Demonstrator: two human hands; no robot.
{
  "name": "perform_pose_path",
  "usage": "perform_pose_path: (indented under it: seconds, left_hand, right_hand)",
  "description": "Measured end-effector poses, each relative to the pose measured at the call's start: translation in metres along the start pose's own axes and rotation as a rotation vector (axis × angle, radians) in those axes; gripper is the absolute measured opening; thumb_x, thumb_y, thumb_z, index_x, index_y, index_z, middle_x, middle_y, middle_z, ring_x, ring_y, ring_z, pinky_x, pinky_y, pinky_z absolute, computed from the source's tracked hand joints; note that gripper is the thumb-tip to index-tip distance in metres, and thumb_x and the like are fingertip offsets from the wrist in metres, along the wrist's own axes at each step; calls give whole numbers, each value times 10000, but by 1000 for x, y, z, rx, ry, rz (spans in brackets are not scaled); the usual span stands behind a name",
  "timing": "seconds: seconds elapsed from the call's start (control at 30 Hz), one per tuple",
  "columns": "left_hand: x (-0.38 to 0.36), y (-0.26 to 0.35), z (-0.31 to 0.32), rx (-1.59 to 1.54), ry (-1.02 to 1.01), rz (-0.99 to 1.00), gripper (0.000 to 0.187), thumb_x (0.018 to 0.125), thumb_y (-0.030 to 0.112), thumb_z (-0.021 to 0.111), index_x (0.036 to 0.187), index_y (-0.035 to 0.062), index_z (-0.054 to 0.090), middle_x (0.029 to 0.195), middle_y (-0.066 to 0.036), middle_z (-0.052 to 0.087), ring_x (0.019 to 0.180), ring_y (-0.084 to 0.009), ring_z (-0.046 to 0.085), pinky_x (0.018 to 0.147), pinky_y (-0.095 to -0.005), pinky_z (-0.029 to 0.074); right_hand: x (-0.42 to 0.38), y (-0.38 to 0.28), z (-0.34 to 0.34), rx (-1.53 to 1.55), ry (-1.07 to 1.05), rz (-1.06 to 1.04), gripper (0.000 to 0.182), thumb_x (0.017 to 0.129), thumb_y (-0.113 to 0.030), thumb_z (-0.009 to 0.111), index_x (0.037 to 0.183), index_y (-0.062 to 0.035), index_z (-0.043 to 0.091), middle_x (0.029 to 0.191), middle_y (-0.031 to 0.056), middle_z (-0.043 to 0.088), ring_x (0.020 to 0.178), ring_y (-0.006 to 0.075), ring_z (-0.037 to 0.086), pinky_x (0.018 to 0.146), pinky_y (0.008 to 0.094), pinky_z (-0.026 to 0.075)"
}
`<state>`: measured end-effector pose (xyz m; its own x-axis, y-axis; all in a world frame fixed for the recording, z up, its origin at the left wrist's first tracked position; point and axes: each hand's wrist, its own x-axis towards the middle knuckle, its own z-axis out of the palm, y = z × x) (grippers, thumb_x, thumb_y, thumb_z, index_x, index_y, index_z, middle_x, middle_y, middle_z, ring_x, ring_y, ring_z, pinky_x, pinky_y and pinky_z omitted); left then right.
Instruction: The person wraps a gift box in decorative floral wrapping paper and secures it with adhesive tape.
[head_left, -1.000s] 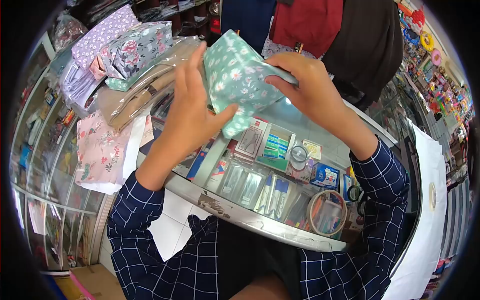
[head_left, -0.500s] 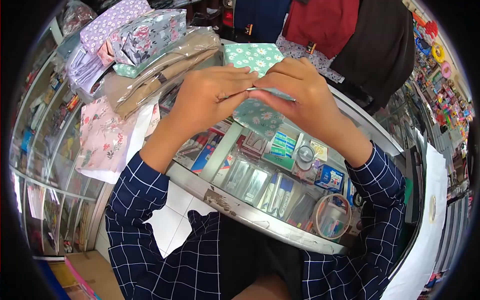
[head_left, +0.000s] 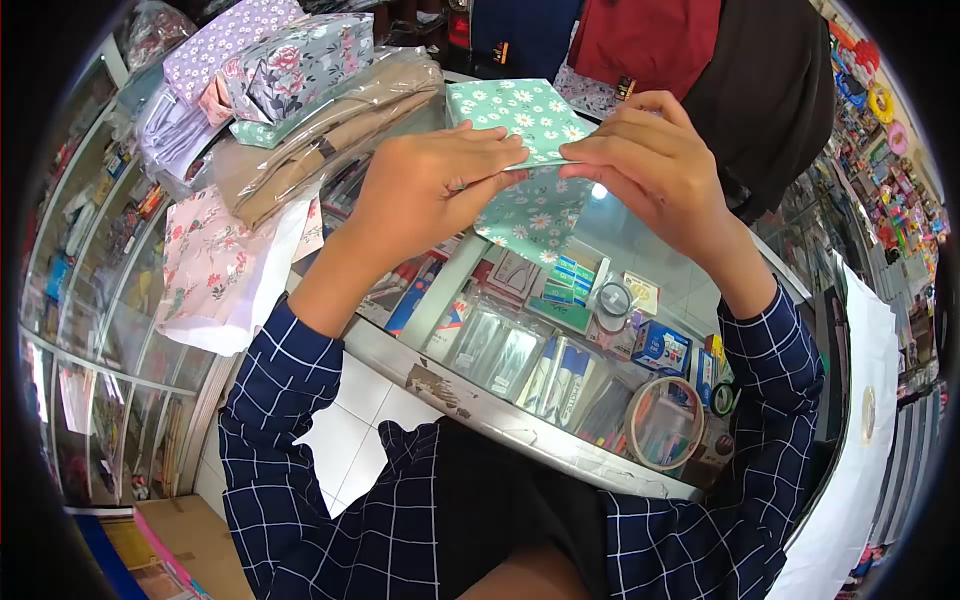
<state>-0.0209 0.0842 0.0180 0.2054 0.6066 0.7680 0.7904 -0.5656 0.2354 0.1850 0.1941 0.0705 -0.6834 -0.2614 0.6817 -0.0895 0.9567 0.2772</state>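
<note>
Green daisy-print wrapping paper (head_left: 520, 108) stands over the glass counter, with a flat upper face and a panel hanging down toward me. My left hand (head_left: 430, 190) is closed on the left part of its near edge, thumb below and fingers above. At the right end of that same edge, my right hand (head_left: 650, 165) pinches the paper between thumb and fingers. A crease runs between the two hands. Whether anything is inside the paper cannot be seen.
Beneath lies the glass display counter (head_left: 500, 425), holding pens, small boxes and a round tape roll (head_left: 663, 423). Plastic-bagged brown cloth (head_left: 330, 140), flower-print parcels (head_left: 310, 70) and pink floral paper (head_left: 210, 265) are on the left. Dark and red garments (head_left: 645, 50) hang over the far side.
My right hand has slid right along the paper's edge, away from my left hand. More of the green upper face shows now. My left hand has barely moved.
</note>
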Motion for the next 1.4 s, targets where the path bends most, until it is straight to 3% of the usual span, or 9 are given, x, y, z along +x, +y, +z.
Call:
perform_pose_path:
  seconds: [0.17,0.27,0.5,0.57,0.7,1.0,1.2,1.3,1.4]
  left_hand:
    - [-3,-4,0,-16,20,-17,265,779,21,667,1041,47,691,1019,-102,693,1053,-278,632,977,-419,449]
    - [-1,-1,1,26,61,-18,257,775,14,670,1027,56,701,1008,-95,697,1036,-268,640,995,-422,434]
    - [-4,-6,1,-158,81,-92,243,777,-16,666,999,69,714,1005,-69,702,961,-205,654,992,-386,439]
    - [-2,-8,2,-167,99,-90,218,755,-8,681,960,60,717,983,-76,703,910,-218,662,914,-360,480]
    - [0,-3,-1,-156,110,-151,224,741,11,699,958,63,717,961,-82,702,885,-232,661,834,-336,504]
    - [16,24,-2,-7,152,95,243,736,61,739,974,37,700,962,-81,696,836,-196,628,767,-279,467]
    - [21,23,6,-57,178,-57,138,766,132,721,860,40,680,828,-61,682,766,-225,622,695,-323,473]
    - [20,14,2,-153,134,-123,107,774,139,716,833,59,676,895,-59,674,906,-225,615,785,-325,460]
    - [22,-4,-5,-5,-22,123,165,761,173,735,893,89,680,1014,-58,651,1096,-232,551,916,-345,418]
  right_hand:
    - [-11,6,11,249,16,220,208,720,-89,736,918,-63,678,790,53,639,721,228,592,674,320,444]
    - [-14,10,11,304,20,202,220,740,-53,724,956,-69,684,819,67,648,714,241,587,632,313,441]
    - [-12,-1,12,492,5,343,296,749,-30,726,1037,-24,660,973,96,685,889,193,652,796,281,489]
    - [-19,0,15,546,-24,371,318,758,-46,728,1064,-19,644,1018,95,683,946,195,651,830,286,490]
    - [-22,2,18,577,14,416,239,781,-67,716,1010,-18,670,975,98,687,902,180,648,805,283,490]
    - [-25,-1,22,404,132,394,160,769,-98,730,921,-50,712,837,62,698,745,181,643,680,277,482]
    - [-24,-4,20,443,108,404,143,758,-61,720,898,-51,693,887,63,694,792,192,639,726,292,469]
    - [-30,4,30,461,133,353,151,751,-40,709,898,-55,678,945,62,684,851,205,631,782,311,455]
    - [-40,9,34,428,95,309,180,740,-10,700,910,-64,676,993,68,672,912,219,622,812,315,451]
